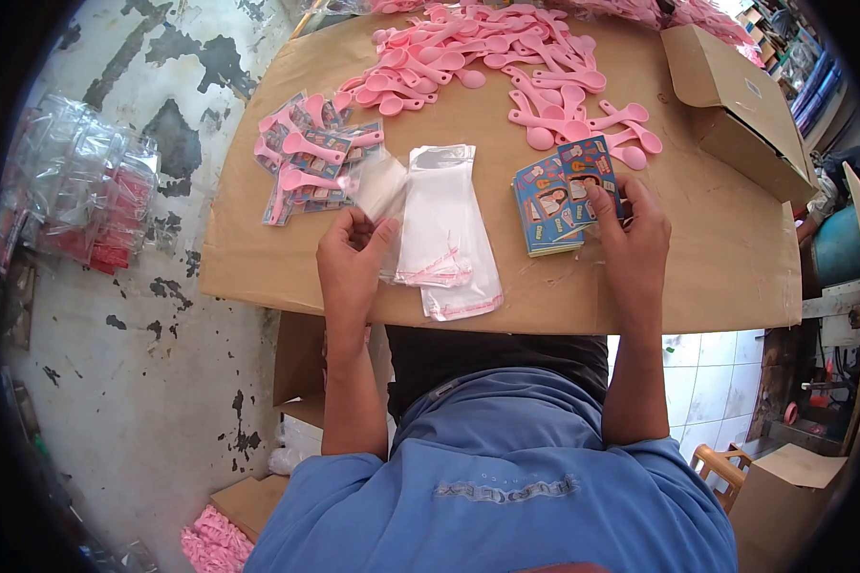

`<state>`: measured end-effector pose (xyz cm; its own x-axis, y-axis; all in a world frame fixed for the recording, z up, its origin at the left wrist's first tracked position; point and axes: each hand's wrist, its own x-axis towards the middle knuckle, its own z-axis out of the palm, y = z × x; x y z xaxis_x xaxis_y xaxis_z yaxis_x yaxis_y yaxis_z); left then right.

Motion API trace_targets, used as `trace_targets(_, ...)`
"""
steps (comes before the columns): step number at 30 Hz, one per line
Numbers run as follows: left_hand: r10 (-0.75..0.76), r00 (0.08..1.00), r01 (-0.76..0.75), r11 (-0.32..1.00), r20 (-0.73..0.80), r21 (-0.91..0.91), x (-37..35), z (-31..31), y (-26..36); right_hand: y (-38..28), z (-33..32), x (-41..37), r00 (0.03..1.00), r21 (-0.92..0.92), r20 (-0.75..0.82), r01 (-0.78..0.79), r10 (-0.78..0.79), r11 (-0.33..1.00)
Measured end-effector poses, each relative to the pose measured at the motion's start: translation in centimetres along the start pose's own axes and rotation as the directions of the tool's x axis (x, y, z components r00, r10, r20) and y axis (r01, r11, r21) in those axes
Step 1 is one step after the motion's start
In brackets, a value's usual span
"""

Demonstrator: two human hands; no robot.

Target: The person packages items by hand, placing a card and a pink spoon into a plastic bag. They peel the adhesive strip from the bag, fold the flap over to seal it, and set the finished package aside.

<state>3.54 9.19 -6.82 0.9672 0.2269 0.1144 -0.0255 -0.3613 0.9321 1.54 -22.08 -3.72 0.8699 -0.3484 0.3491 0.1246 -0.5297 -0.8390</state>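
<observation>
My left hand [354, 250] pinches a clear plastic bag [380, 188] between thumb and fingers, just left of a pile of flat clear bags [440, 215] with pinkish-red edge strips. Under the thumb of my right hand [637, 229] is a blue printed card [583, 164], held over a stack of similar cards [535, 212]. Part of that stack is covered by the card. Left of the bags lies a heap of packed pink spoons with cards [308, 153]. Loose pink measuring spoons [478, 53] are piled at the table's far side.
A cardboard box [736, 105] stands at the table's right edge. The table [258, 267] has a brown cardboard-like top. Bundles of clear and red packaging [86, 191] lie at the left. Another carton [788, 497] stands at the lower right, near a wooden chair [721, 468].
</observation>
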Motion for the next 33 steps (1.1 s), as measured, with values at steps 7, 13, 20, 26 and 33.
trace_targets(7, 0.01, 1.0, -0.01, 0.999, 0.011, -0.033, -0.6, -0.1, 1.0, 0.9, 0.0, 0.1, 1.0, 0.172, -0.009, -0.01, 0.012, 0.985)
trace_targets(13, 0.046, 0.998, -0.044, 0.998, 0.039, -0.041, -0.3, -0.3, 0.2, 0.0, 0.0, -0.3, 1.0, 0.248, -0.004, 0.012, -0.011, 0.969)
trace_targets(20, 0.028, 0.993, -0.018, 0.995, 0.111, -0.094, -0.5, 0.1, 1.2, -5.3, 2.0, -4.1, 0.898, 0.293, 0.405, 0.048, -0.17, 0.955)
trace_targets(26, 0.125, 0.992, -0.125, 0.987, -0.005, -0.099, 0.3, -1.0, -0.2, -5.7, 5.0, -5.6, 0.792, 0.056, 0.544, 0.294, -0.276, 0.954)
trace_targets(33, 0.005, 0.987, -0.104, 0.79, -0.163, -0.604, 0.6, -1.3, 1.3, -5.6, 5.0, -5.7, 0.8, 0.051, 0.529, 0.302, -0.282, 0.952)
